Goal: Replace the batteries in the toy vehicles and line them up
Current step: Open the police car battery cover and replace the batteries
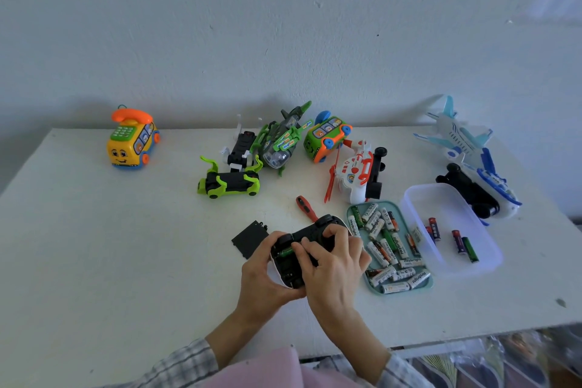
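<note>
A black-bottomed toy car [310, 235] lies upside down near the table's front middle, its battery bay open with a green battery [285, 251] inside. My left hand [263, 274] grips the car's near end from the left. My right hand [333, 264] holds it from the right, its fingers curled over the bay and pressing at the battery. The black battery cover [250, 238] lies just left of the car. A red-handled screwdriver [307, 208] lies behind it. A teal tray [430, 285] of several white batteries sits to the right.
A clear tub [409, 198] holding several used batteries stands right of the tray. Behind lie a green-black car [228, 184], a green helicopter [280, 142], a green bus [326, 138], a white-orange helicopter [352, 172] and blue-white planes [461, 138]. A yellow phone bus [132, 142] stands far left.
</note>
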`<state>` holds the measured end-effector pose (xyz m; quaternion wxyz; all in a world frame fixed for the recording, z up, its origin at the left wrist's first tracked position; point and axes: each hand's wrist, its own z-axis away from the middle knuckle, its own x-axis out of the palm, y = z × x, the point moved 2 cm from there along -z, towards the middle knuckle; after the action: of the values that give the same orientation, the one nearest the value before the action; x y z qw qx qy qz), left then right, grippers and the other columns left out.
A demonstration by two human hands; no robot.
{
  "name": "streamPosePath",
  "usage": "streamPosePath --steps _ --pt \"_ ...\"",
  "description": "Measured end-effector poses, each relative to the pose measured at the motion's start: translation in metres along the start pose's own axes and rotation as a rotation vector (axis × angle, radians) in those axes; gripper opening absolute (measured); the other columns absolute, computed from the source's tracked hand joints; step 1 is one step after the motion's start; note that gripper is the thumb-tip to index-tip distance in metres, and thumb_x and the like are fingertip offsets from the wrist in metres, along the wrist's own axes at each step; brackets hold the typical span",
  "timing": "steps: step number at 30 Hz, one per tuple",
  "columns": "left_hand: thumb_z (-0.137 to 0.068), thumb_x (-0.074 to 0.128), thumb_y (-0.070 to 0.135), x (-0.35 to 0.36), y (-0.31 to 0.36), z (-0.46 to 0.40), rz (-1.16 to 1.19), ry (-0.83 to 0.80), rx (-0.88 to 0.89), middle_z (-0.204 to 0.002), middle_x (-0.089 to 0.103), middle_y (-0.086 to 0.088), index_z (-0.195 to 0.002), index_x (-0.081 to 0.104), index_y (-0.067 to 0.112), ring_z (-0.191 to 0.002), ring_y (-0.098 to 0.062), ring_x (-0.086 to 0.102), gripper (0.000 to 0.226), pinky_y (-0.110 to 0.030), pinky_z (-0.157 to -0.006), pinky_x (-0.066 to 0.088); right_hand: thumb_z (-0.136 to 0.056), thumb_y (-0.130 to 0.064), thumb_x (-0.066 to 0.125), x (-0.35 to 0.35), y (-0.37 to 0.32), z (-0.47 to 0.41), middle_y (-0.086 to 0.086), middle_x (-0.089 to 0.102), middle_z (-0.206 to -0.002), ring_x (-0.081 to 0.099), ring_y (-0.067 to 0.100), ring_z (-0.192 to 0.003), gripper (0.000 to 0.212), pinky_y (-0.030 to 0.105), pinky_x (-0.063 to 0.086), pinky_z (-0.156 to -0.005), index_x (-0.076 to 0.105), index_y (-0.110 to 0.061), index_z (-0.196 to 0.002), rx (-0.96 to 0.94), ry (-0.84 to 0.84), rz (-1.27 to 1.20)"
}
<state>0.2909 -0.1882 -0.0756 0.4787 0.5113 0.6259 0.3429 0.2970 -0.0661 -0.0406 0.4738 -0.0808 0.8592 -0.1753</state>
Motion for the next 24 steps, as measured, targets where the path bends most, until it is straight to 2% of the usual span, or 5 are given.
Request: streamPosePath --steps 8,13,15,18,24 --pt "-0.052 0.089 0.039 -0.002 0.004 -0.003 0.03 0.044 0.016 -0.101 0.065 0.015 -0.113 0.051 0.045 -0.092 -0.01 0.064 0.072 -0.017 -0.081 0.051 -0.09 -0.051 0.038 -0.009 -0.001 0.0 -0.003 0.056 -0.115 0.041 0.021 -0.092 0.038 0.036 0.027 -0.078 0.071 -0.032 -0.091 -0.202 -0.211 0.11" --pt "-0.051 0.086 0.033 0.0 0.004 -0.003 0.047 0.062 0.003 -0.1 0.065 0.015 -0.112 0.051 0.047 -0.092 -0.01 0.064 0.071 -0.014 -0.08 0.049 -0.092 -0.034 0.057 -0.032 0.034 -0.035 -0.013 0.057 -0.095 0.053 0.006 -0.084 0.018 0.021 0.04 -0.073 0.07 -0.03 -0.08 0.151 -0.281 -0.55" --pt "-0.051 0.085 0.033 0.001 0.004 -0.003 0.054 0.062 0.003 -0.1 0.065 0.014 -0.111 0.051 0.048 -0.093 -0.009 0.064 0.071 -0.012 -0.081 0.047 -0.089 -0.017 0.063 -0.041 0.066 -0.052 -0.008 0.062 -0.088 0.055 0.005 -0.074 0.013 0.024 0.041 -0.067 0.071 -0.023 -0.08 0.322 -0.167 -0.462" --pt "-0.052 0.086 0.034 0.002 0.003 -0.003 0.056 0.053 0.01 -0.102 0.065 0.014 -0.112 0.051 0.047 -0.095 -0.011 0.064 0.071 -0.013 -0.083 0.048 -0.085 -0.004 0.059 -0.042 0.109 -0.065 0.001 0.068 -0.079 0.056 0.011 -0.063 0.015 0.026 0.044 -0.057 0.071 -0.011 -0.078 0.465 -0.33 -0.174" --pt "-0.053 0.086 0.039 0.001 0.006 -0.002 0.029 0.043 0.011 -0.104 0.064 0.019 -0.114 0.048 0.052 -0.097 -0.007 0.064 0.073 -0.013 -0.083 0.049 -0.084 -0.008 0.053 -0.027 0.134 -0.068 0.004 0.061 -0.062 0.055 0.023 -0.053 0.024 0.028 0.043 -0.046 0.061 -0.009 -0.062 0.431 -0.49 0.165"
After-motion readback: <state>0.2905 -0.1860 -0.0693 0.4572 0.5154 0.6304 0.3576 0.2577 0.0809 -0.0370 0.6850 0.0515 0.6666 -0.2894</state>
